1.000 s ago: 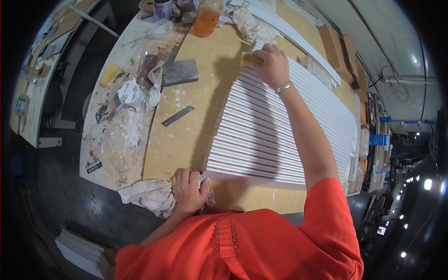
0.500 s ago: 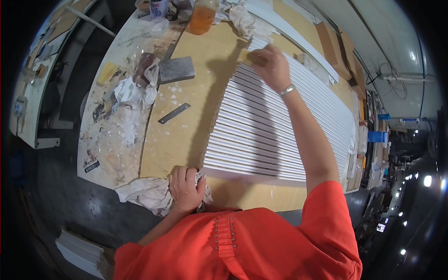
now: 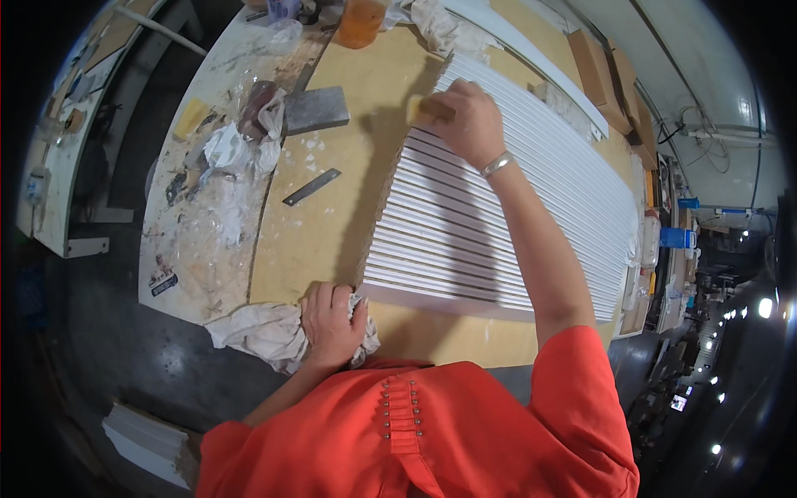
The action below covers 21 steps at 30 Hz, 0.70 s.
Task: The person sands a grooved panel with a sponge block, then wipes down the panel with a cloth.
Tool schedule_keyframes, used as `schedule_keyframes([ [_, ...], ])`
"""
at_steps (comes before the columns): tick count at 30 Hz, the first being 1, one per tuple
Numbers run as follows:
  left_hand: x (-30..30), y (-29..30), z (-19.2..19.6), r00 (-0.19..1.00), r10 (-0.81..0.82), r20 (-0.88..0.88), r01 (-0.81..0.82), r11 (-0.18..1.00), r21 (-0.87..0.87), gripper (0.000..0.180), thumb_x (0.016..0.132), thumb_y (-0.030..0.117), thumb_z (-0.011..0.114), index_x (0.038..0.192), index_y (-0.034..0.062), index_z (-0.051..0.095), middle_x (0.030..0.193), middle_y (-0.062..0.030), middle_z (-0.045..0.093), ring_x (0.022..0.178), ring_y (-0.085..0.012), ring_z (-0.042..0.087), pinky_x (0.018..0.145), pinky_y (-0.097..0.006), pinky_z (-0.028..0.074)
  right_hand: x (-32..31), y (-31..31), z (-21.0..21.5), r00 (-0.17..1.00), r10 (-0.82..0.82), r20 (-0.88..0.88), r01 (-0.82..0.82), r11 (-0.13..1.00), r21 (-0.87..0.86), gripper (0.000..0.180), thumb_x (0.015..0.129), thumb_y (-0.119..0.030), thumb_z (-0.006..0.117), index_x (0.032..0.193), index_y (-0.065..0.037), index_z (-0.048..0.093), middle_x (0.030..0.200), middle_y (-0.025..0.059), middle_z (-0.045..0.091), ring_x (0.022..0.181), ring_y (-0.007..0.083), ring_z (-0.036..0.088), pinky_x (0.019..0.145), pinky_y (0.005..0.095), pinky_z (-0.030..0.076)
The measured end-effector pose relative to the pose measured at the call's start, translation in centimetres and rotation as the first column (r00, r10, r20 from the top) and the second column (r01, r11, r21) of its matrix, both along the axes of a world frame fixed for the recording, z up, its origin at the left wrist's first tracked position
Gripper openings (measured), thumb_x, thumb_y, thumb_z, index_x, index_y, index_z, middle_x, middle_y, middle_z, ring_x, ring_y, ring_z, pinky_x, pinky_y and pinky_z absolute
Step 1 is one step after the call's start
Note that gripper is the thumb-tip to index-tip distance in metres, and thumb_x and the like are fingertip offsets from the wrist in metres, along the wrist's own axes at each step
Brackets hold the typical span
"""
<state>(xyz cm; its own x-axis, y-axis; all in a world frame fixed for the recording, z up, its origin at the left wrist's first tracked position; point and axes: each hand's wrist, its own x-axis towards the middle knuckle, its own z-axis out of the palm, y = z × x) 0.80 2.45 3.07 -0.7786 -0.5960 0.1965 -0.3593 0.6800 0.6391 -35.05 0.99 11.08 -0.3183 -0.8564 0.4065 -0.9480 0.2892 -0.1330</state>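
Worktable (image 3: 286, 249): tan top, white spots.
White strips (image 3: 465, 216): laid side by side on the worktable, left ends ragged and brownish.
Crumpled cloth (image 3: 261, 334): at the near left table edge.
Right hand (image 3: 469, 122): fingers closed on a yellow pad (image 3: 415, 108).
Left hand (image 3: 330, 321): fingers curled tight around the cloth.
Grey block (image 3: 315, 111): left of the strips.
Pad position: strips' left ends, toward the far side.
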Motion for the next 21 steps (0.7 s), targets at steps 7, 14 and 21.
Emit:
schedule_keyframes([
  [7, 0.1, 0.0, 0.0, 1.0, 0.002, 0.012, -0.002, 1.0, -0.005, 0.025, 0.078, 0.021, 0.068, 0.092, 0.0046, 0.056, 0.088, -0.0135, 0.052, 0.084, -0.0352, 0.051, 0.071, -0.046, 0.037, 0.8, -0.6, 0.7, 1.0, 0.011, -0.029, -0.01, 0.999, 0.049, 0.02, 0.066, -0.009, 0.073, 0.086, -0.011, 0.074, 0.081, 0.0033, 0.061, 0.082, 0.0261, 0.058, 0.07, 0.0369, 0.051],
  [14, 0.2, -0.1, -0.2, 1.0, 0.008, -0.006, -0.008, 1.0, -0.004, 0.026, 0.077, 0.021, 0.068, 0.093, 0.005, 0.056, 0.088, -0.0132, 0.051, 0.085, -0.035, 0.051, 0.072, -0.046, 0.037, -0.1, 0.5, 0.7, 0.971, -0.129, 0.202, 0.13, 0.991, 0.006, 0.019, 0.069, -0.014, 0.07, 0.087, -0.011, 0.074, 0.084, 0.006, 0.063, 0.081, 0.0284, 0.062, 0.069, 0.0409, 0.053],
  [21, 0.0, 0.0, -0.2, 1.0, -0.002, -0.018, 0.002, 1.0, -0.006, 0.026, 0.077, 0.021, 0.068, 0.093, 0.0049, 0.055, 0.087, -0.013, 0.051, 0.084, -0.0348, 0.051, 0.071, -0.045, 0.036, -1.3, 2.0, -0.1, 0.92, -0.336, 0.2, 0.346, 0.938, -0.019, 0.023, 0.067, -0.014, 0.071, 0.089, -0.011, 0.074, 0.086, 0.0077, 0.062, 0.082, 0.0295, 0.061, 0.071, 0.0405, 0.052],
])
